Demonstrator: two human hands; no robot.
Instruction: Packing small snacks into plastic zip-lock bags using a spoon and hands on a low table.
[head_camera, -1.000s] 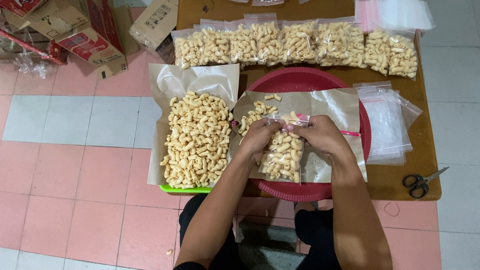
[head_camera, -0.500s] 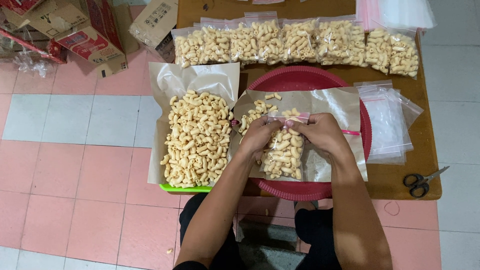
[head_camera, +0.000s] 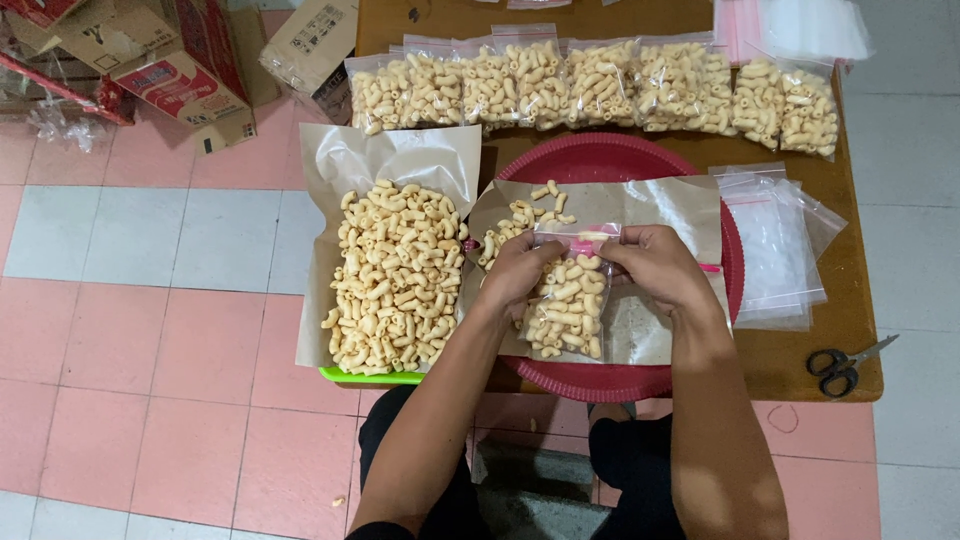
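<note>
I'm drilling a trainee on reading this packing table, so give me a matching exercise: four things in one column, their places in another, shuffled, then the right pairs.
Things:
1. scissors
2. row of filled bags
3. loose pile of macaroni snacks
4. stack of empty zip bags

Places:
A. far edge of the table
B. on brown paper, left of the red tray
C. near right corner of the table
D. just right of the red tray

Pairs: 1-C, 2-A, 3-B, 4-D
</note>
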